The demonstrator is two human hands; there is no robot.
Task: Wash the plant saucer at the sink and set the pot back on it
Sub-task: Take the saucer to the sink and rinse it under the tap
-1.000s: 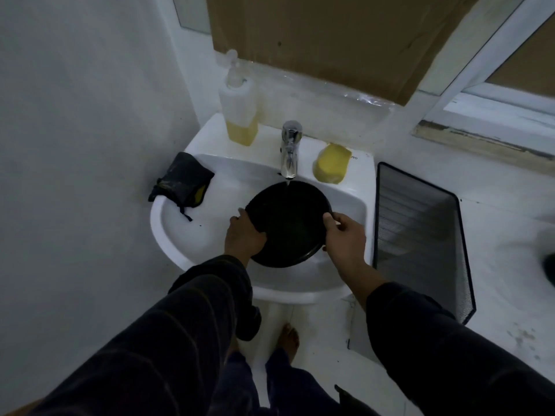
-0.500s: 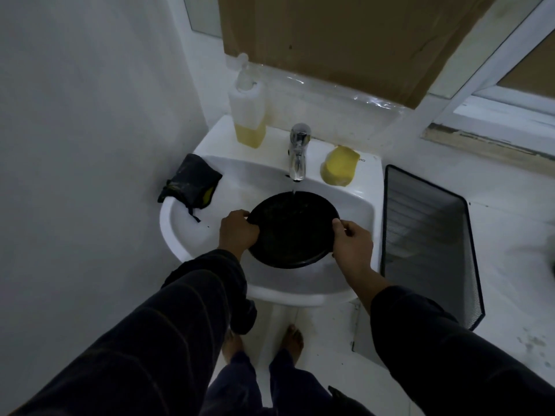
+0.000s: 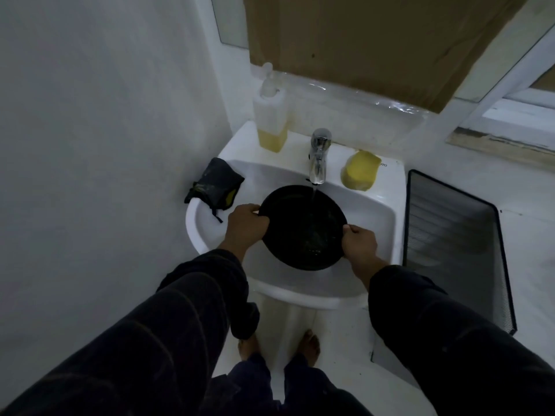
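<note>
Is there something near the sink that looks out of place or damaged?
Mostly the dark cloth: it lies crumpled on the left rim of the sink, partly hanging over the edge. Brown cardboard covers the wall above the tap. Both hands hold the saucer steadily under the water; nothing is spilled.

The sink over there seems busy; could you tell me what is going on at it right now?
A person is rinsing a black plant saucer over the white sink. The left hand grips its left rim and the right hand grips its right rim, holding it under the tap, which is running onto it. A yellow sponge, a soap bottle and a dark cloth sit on the sink's edge. No pot is in view.
</note>
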